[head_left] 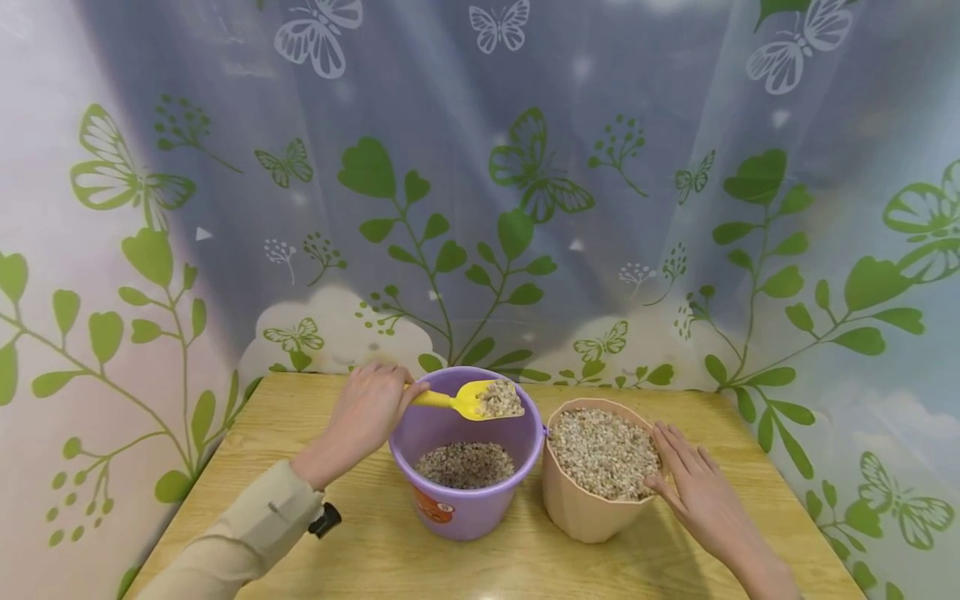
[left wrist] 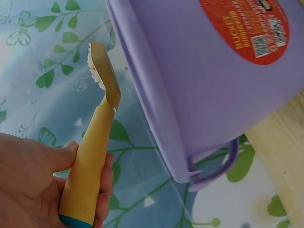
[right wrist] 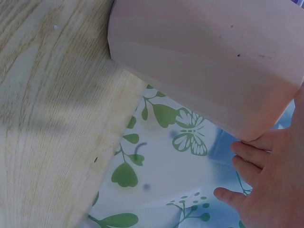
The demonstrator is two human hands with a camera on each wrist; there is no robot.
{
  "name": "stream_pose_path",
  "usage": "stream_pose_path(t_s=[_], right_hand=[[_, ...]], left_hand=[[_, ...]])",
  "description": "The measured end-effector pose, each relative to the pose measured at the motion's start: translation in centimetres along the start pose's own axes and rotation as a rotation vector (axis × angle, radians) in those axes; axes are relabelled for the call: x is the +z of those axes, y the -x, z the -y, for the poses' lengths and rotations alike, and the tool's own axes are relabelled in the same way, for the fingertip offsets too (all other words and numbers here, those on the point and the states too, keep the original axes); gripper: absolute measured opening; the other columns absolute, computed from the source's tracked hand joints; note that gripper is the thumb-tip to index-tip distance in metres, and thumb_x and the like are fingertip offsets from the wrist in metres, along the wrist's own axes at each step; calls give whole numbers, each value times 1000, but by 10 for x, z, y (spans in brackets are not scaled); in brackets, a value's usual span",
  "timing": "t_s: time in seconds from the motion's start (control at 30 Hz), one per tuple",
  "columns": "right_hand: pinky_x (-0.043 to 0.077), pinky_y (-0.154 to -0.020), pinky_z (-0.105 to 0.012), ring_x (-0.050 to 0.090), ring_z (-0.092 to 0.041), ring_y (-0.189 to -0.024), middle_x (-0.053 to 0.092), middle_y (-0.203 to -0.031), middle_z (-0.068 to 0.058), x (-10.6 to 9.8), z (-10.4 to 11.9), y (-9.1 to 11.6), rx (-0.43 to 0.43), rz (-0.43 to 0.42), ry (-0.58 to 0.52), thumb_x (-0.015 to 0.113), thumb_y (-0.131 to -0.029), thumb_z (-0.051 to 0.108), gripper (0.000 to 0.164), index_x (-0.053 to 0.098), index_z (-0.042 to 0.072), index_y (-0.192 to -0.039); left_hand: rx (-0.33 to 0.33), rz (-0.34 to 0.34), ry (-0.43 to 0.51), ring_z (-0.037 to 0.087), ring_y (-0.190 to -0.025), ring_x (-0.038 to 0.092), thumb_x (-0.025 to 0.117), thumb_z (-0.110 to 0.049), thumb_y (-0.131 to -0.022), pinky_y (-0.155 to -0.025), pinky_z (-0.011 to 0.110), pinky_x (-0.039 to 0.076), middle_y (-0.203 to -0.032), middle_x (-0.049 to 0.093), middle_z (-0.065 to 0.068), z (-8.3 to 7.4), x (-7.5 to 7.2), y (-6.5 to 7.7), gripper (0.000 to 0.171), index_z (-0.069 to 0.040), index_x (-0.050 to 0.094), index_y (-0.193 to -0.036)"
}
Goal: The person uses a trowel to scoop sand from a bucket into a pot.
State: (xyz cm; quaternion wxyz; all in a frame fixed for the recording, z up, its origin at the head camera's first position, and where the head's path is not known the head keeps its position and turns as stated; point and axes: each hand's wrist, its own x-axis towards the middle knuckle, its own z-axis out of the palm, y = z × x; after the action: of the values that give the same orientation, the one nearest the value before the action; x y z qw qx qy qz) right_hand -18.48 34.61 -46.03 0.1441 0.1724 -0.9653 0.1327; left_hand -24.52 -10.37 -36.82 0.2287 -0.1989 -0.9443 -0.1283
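Observation:
My left hand (head_left: 371, 408) grips the handle of a small yellow shovel (left wrist: 88, 161) with a teal end. Pale gravel (head_left: 500, 398) lies in the scoop, which is over the purple bucket (head_left: 467, 497). Darker-looking gravel (head_left: 467, 465) covers the bucket's bottom. To the right stands a beige faceted pot (head_left: 588, 515), filled almost to the rim with gravel (head_left: 600, 450). My right hand (head_left: 701, 496) touches the pot's right rim with fairly straight fingers. In the right wrist view, its fingers (right wrist: 254, 154) meet the pot's side near the rim.
Bucket and pot stand side by side on a light wooden table (head_left: 315, 433). A curtain (head_left: 450, 275) printed with leaves and butterflies surrounds the table's back and sides. The bucket has a purple handle (left wrist: 223, 168) and a red label (left wrist: 256, 33).

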Motion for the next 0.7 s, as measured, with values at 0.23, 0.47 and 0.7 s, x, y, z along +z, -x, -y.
stream_pose_path(t_s=[0.23,0.47,0.7], right_hand=[[26,-112,-64,28,-39,-149,31,-161,-22,-1,-1,2,11,9,2,55,-104,38,70,29,0,-157],[25,-113,-64,29,-42,-147,32,-160,-23,-2,-1,1,14,8,-8,54,-104,38,70,30,-1,-156],[24,-114,-64,28,-42,-148,30,-161,-23,0,0,0,20,17,-14,54,-105,38,70,28,-2,-157]], left_hand=[[13,97,-23,23,-83,56,58,-34,-104,-84,39,46,-86,68,6,-20,-5,-20,35,-4,73,-94],[77,101,14,23,-82,53,56,-36,-104,-76,38,44,-84,66,4,-51,0,-42,35,-7,71,-90],[149,97,7,21,-81,52,56,-39,-103,-74,34,41,-81,64,2,-82,17,-62,36,-10,70,-87]])
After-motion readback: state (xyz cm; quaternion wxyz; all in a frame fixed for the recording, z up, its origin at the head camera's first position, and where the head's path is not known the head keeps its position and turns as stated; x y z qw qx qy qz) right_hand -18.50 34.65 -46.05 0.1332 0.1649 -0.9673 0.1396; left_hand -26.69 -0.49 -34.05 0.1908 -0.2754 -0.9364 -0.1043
